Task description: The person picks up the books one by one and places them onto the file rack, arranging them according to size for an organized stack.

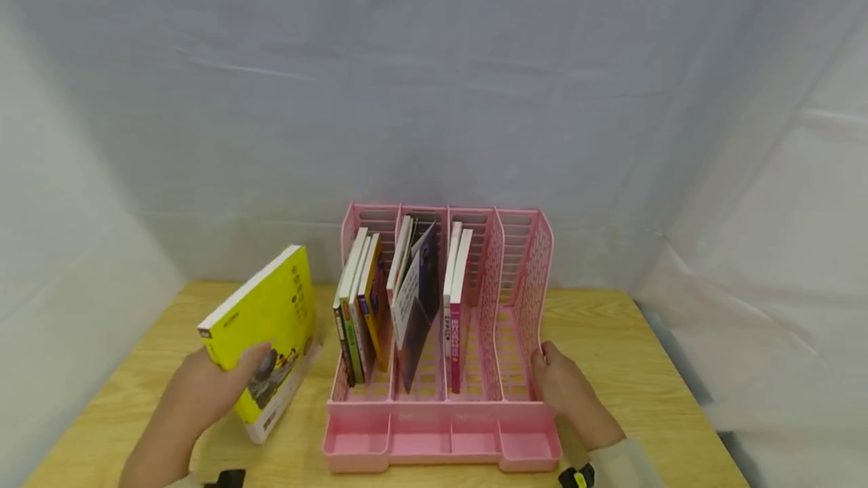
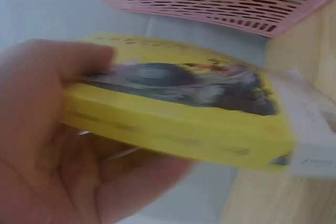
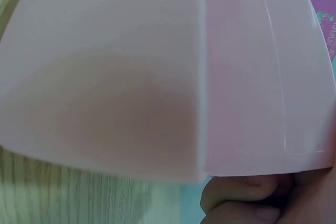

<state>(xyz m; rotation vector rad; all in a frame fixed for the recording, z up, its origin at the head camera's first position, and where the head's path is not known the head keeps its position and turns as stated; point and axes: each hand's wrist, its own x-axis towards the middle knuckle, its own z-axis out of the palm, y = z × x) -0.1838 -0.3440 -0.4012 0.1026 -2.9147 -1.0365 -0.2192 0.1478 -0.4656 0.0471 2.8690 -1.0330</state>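
Note:
My left hand (image 1: 206, 394) grips a thick yellow book (image 1: 271, 315), thumb on the cover and fingers behind it. The book is tilted and held left of a pink book rack (image 1: 468, 411). In the left wrist view the yellow book (image 2: 184, 119) is a little blurred, and a white band wraps one end. My right hand (image 1: 568, 386) holds the front of the rack's right side wall. In the right wrist view the pink plastic (image 3: 241, 77) fills most of the picture, with curled fingers (image 3: 239, 192) at its lower edge.
Several thin books (image 1: 356, 307) stand in the leftmost slot. A dark-covered booklet (image 1: 420, 307) leans out of the second slot, and a magenta-spined book (image 1: 456, 345) stands in the third. Small front trays (image 1: 444, 454) line the rack. A wooden table (image 1: 603, 337) lies beneath, with pale sheeting (image 1: 434, 74) behind.

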